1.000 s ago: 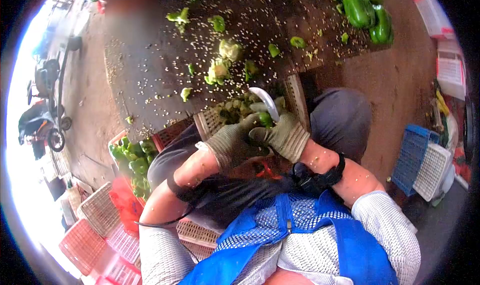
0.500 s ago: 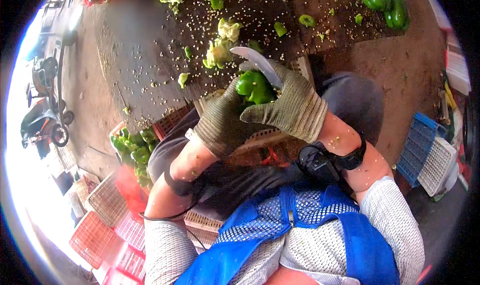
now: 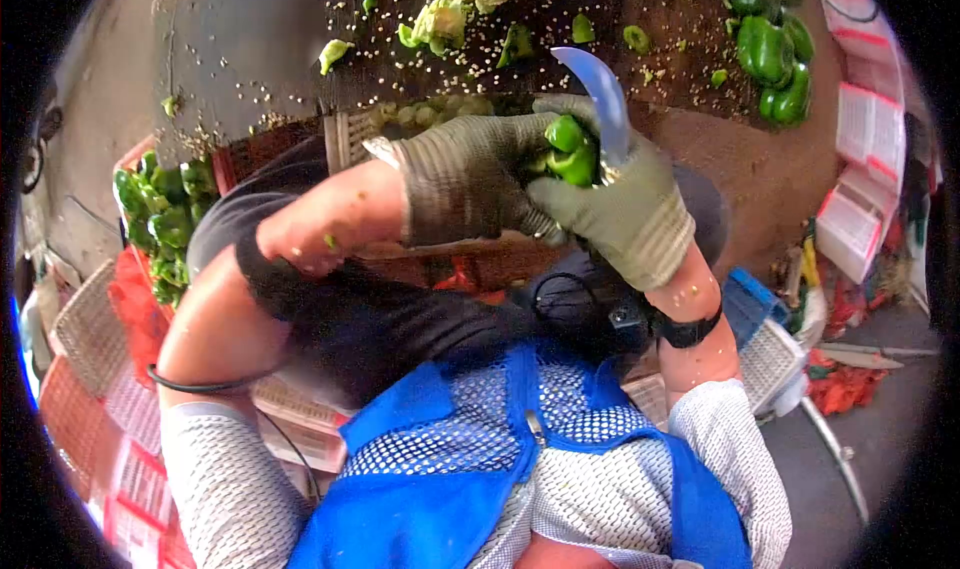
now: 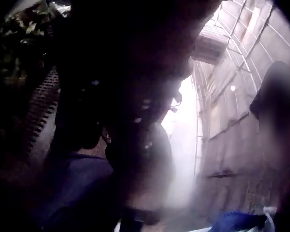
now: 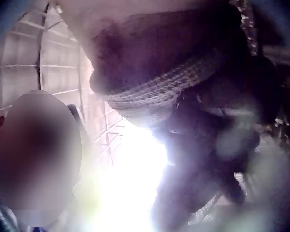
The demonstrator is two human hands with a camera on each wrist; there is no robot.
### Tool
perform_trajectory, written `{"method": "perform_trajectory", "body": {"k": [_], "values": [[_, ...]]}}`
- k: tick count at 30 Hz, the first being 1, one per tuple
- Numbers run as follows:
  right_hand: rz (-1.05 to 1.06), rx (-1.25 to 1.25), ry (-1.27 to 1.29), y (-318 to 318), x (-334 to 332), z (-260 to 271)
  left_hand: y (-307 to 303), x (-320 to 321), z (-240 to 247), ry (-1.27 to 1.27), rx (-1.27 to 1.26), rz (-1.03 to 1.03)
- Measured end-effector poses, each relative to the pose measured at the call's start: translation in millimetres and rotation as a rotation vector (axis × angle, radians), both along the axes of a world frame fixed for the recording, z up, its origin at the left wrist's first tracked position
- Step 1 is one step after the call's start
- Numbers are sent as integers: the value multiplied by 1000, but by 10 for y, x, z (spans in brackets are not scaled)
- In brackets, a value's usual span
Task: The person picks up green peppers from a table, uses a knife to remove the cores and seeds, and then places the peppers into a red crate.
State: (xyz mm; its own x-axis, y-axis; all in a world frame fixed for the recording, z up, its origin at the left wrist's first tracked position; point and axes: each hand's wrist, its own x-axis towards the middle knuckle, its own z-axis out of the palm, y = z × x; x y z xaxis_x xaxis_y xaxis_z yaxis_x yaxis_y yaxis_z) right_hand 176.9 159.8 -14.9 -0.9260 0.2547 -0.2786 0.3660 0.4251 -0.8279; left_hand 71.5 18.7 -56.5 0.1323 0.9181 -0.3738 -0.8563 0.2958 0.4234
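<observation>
My left hand (image 3: 470, 179), in a knitted work glove, holds a green bell pepper (image 3: 572, 159) in front of my lap. The gloved right hand (image 3: 635, 209) grips a knife with a curved blade (image 3: 604, 94), its tip pointing up and left. The knife's handle is hidden in the palm. Right thumb and pepper lie close together, with the left fingers around the pepper's lower side. In the right wrist view the glove (image 5: 198, 140) is a dark, backlit shape; the left wrist view is mostly dark.
A dark board (image 3: 270, 79) ahead carries scattered seeds, pale pepper cores (image 3: 440, 21) and whole green peppers (image 3: 765, 51) at its right. Below its edge stands a crate (image 3: 350, 139) with cut pieces. More peppers (image 3: 170, 219) fill a crate at left; stacked baskets (image 3: 80, 319) stand beyond.
Both hands have come up from low over the crate, bringing the pepper into sight, then shifted right in the view. The head view has turned too. The knife stays in the right hand.
</observation>
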Motion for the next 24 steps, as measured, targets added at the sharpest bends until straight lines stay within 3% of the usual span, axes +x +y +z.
{"method": "perform_trajectory", "body": {"k": [2,4,8,9,11,12,16,18,21,24], "values": [[63,-47,-87,-19,-5,306,-108,-62,166,235,96,-55],[118,15,-113,-82,-92,595,-138,-23,223,269,297,34],[222,-15,63,-185,-166,796,-389,-139,380,301,340,-8],[200,-54,51,-169,-159,828,-426,-174,355,412,490,-4],[-38,-279,-111,-91,-115,837,-574,-240,484,483,433,-11],[-144,-367,-159,-104,-110,823,-586,-245,512,686,511,77],[-166,-476,-115,-231,-190,780,-669,-305,545,537,314,-2],[-147,-423,-48,-289,-228,761,-655,-272,448,520,366,55],[-19,-294,-18,-281,-257,677,-559,-211,473,219,242,134],[80,-154,-34,-199,-332,619,-354,-170,556,-364,-112,234]]}}
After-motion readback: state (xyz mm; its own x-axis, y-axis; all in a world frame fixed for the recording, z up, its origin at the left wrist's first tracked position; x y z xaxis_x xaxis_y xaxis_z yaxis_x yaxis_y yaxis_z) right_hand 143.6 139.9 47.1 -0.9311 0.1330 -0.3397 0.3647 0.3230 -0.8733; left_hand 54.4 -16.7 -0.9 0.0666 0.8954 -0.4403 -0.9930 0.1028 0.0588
